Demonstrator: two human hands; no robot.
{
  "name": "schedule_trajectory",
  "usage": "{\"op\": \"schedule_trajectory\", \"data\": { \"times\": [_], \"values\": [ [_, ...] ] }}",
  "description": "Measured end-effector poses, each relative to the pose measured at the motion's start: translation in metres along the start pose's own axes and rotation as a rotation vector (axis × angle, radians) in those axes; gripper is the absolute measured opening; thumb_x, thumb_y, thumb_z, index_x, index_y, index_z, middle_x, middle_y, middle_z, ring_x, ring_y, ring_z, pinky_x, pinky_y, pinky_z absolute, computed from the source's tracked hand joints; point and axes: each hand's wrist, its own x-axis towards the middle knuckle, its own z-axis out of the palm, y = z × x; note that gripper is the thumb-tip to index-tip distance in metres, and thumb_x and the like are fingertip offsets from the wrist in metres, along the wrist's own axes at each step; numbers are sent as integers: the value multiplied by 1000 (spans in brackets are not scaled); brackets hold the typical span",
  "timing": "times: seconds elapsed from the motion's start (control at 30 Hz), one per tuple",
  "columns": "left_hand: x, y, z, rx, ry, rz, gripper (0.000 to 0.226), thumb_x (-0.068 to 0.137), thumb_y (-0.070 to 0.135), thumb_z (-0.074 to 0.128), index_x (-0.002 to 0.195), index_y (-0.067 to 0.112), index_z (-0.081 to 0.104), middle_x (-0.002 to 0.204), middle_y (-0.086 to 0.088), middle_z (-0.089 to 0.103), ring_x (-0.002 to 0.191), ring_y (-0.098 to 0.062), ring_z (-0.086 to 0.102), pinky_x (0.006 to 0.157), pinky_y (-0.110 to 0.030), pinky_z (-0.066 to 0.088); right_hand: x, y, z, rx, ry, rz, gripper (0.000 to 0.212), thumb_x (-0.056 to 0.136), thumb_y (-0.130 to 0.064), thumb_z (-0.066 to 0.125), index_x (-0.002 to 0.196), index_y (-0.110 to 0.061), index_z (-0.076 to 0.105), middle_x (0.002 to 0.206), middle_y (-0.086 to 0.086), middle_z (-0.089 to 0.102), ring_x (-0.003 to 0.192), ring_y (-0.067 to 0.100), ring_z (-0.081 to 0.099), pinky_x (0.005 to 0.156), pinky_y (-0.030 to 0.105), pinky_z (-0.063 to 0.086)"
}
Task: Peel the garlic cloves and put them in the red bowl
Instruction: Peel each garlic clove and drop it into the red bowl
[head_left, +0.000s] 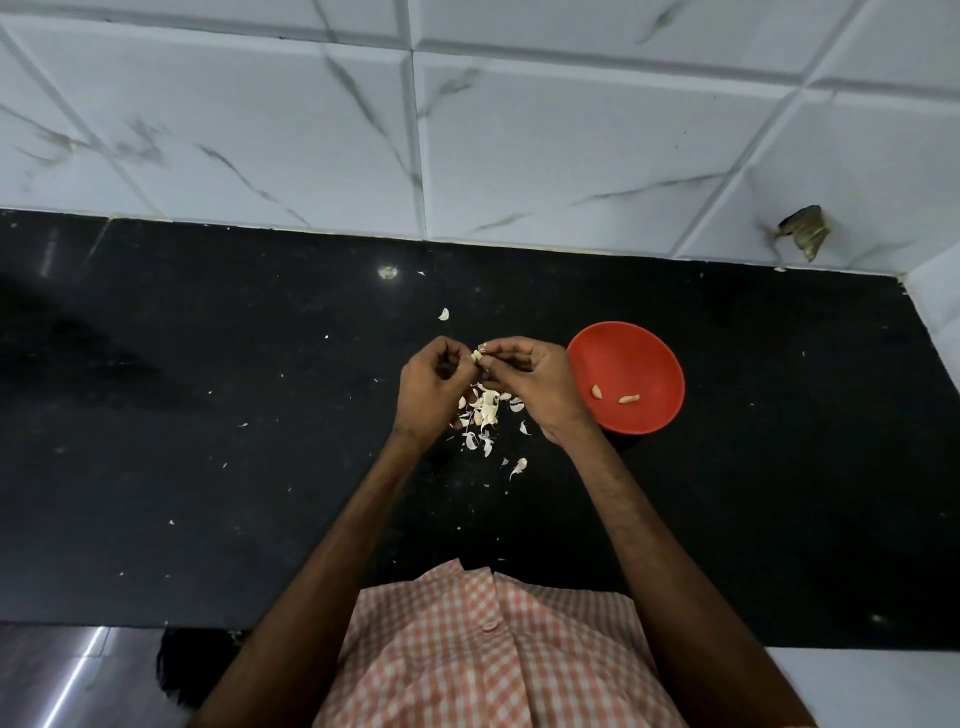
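Observation:
A small pale garlic clove (476, 356) is pinched between the fingertips of my left hand (428, 387) and my right hand (530, 382), both held just above the black counter. Below the hands lies a heap of white garlic skins and cloves (484, 408). The red bowl (631, 343) stands right beside my right hand, and two peeled cloves (598, 391) lie in its lower part. One loose clove (443, 314) rests farther back on the counter, another (519, 466) lies nearer to me.
The black stone counter (208, 415) runs left to right, flecked with skin scraps. White marbled wall tiles (467, 130) rise behind it, with a broken hole (802, 231) at the right. A white side wall (935, 312) closes the right end.

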Motion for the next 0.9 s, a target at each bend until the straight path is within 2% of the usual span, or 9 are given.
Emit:
{"op": "schedule_trajectory", "data": {
  "times": [0.2, 0.27, 0.33, 0.4, 0.47, 0.6, 0.67, 0.77, 0.9],
  "values": [
    [2, 0, -2, -51, -5, -27, 15, 102, 13, 56, 87, 14, 60, 71, -10, 66, 54, -25, 61, 35, -23, 41, -1, -4, 3, 140, 19, 54, 15, 94, 7, 63, 104, 0, 70, 86, 6, 76, 75, 12, 74, 72, 22, 60],
    [4, -5, -1, -5, 20, -47, 22, 102, 10, 51, 82, 14, 58, 69, -8, 62, 53, -22, 57, 39, -21, 40, -1, -4, 2, 157, 23, 64, 17, 95, 5, 63, 110, 2, 68, 88, 9, 76, 76, 14, 73, 72, 23, 61],
    [6, -15, -2, 113, 19, -44, 27, 102, 12, 49, 77, 17, 55, 66, -3, 58, 55, -17, 52, 45, -26, 41, -1, -4, 1, 160, 29, 63, 18, 95, 4, 63, 113, 4, 66, 89, 11, 76, 77, 15, 73, 73, 25, 62],
    [7, -27, -3, 258, -28, -36, 24, 102, 20, 54, 79, 18, 57, 67, -1, 60, 58, -13, 52, 54, -35, 46, -1, -4, 0, 159, 32, 58, 16, 96, 3, 63, 112, 4, 65, 89, 13, 76, 77, 16, 72, 72, 25, 62],
    [7, -34, -2, 314, -60, -40, 20, 97, 27, 67, 81, 17, 59, 71, 3, 63, 60, -8, 54, 59, -29, 48, -2, -4, 0, 162, 40, 58, 13, 95, 3, 63, 108, 3, 66, 88, 13, 76, 75, 16, 72, 70, 24, 61],
    [6, -37, 1, 307, -80, -25, 25, 84, 23, 82, 83, 21, 58, 76, 10, 63, 65, -1, 56, 60, -16, 47, -2, -3, -1, 150, 50, 56, 9, 95, 3, 63, 104, 1, 66, 88, 14, 76, 74, 15, 73, 70, 24, 61],
    [7, -38, 1, 385, -101, -8, 20, 88, 32, 78, 82, 20, 62, 77, 8, 66, 67, -5, 60, 61, -19, 48, -2, -2, -1, 150, 52, 54, 9, 95, 4, 63, 103, 1, 65, 86, 13, 76, 74, 16, 73, 70, 25, 62],
    [10, -35, 0, 494, -87, 17, 30, 94, 35, 69, 74, 15, 62, 69, 4, 65, 60, -11, 58, 59, -30, 45, -3, -2, 0, 155, 53, 47, 7, 96, 4, 62, 100, -2, 65, 83, 10, 76, 75, 17, 73, 72, 26, 62],
    [10, -26, 1, 305, -59, 28, 13, 91, 19, 75, 88, 22, 63, 82, 8, 68, 70, -1, 64, 62, -16, 50, -2, -1, 0, 167, 63, 57, 6, 97, 3, 60, 101, -1, 62, 83, 10, 73, 71, 14, 71, 68, 25, 61]
  ]
}}
